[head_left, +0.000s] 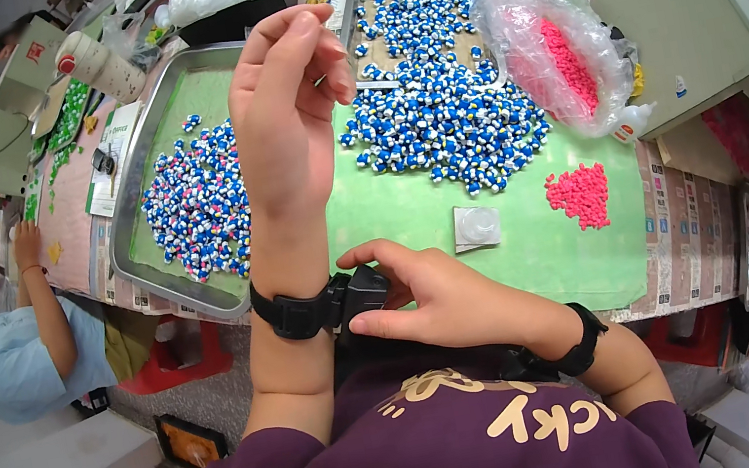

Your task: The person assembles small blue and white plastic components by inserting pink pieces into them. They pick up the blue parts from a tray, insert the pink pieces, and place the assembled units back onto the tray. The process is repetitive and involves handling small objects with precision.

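Observation:
My left hand (pixel 289 99) is raised over the table with its fingers loosely bent and nothing visible in them. A black strap (pixel 294 314) circles my left wrist and carries a small black box-shaped device (pixel 365 289). My right hand (pixel 440 291) reaches across and grips that device between thumb and fingers; part of the grip is hidden. Beyond my hands, many small blue-and-white pieces (pixel 444 116) lie heaped on a green mat (pixel 543 279). A small square block with a clear round top (pixel 476 226) lies near a pile of pink pieces (pixel 581 198).
A metal tray (pixel 123 240) at left holds blue, white and pink pieces; another tray (pixel 346 23) stands at the back. An open plastic bag (pixel 509 30) of pink pieces lies right, by a grey cabinet (pixel 689 28). Other people sit left and right.

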The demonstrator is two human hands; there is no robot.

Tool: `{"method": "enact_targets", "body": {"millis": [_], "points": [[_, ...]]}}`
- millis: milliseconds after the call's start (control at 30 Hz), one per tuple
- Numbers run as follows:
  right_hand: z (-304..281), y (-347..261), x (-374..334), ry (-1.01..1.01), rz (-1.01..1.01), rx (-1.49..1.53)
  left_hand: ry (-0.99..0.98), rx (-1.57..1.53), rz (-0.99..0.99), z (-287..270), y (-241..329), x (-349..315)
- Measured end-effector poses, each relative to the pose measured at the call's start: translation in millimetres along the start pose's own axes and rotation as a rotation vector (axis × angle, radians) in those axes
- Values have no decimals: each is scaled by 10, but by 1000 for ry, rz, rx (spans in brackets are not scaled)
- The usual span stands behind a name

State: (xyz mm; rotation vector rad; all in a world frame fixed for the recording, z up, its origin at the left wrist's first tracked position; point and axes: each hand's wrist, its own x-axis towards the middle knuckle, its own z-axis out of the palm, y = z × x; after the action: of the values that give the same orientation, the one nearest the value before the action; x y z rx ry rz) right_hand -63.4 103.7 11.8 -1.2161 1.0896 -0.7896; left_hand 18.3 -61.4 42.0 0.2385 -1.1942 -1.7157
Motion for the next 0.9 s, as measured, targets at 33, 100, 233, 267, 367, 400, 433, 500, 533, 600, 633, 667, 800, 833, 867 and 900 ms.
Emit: {"method": "enact_targets", "body": {"millis": [33,100,233,267,367,400,433,500,533,600,633,667,800,833,867,900], "points": [[2,16,-1,-1,-6,3,-70,-21,15,35,13,-22],[3,41,-4,-3,-17,11,-211,-63,44,123,49,-44],[-67,-16,-58,5,21,-29,-346,111,22,187,-18,-93],[-93,-29,-88,32,18,-53,-378,194,1,168,-41,-102],[-307,-109,-217,108,-28,-2,-276,347,-311,146,-91,-231],[-402,-25,-260,221,-156,58,-254,353,-449,69,-138,-239],[-561,-49,-366,302,-171,99,-256,407,-468,21,-205,-261],[-863,-33,-537,498,-279,249,-203,470,-488,-92,-312,-343],[-1011,23,-646,619,-338,235,-184,476,-516,-106,-372,-351],[-1236,137,-841,812,-282,247,-127,499,-577,-150,-466,-401],[-1296,189,-921,854,-302,311,-96,485,-575,-154,-522,-416],[-1330,237,-1000,894,-323,376,-64,472,-573,-155,-573,-431],[-1406,319,-1149,949,-328,441,-10,590,-483,-194,-757,-471],[-1426,348,-1174,949,-323,435,-15,646,-449,-198,-786,-478],[-1443,374,-1179,951,-295,401,-74,747,-423,-195,-782,-480],[-1457,400,-1160,953,-267,368,-134,848,-394,-184,-746,-478]]}}
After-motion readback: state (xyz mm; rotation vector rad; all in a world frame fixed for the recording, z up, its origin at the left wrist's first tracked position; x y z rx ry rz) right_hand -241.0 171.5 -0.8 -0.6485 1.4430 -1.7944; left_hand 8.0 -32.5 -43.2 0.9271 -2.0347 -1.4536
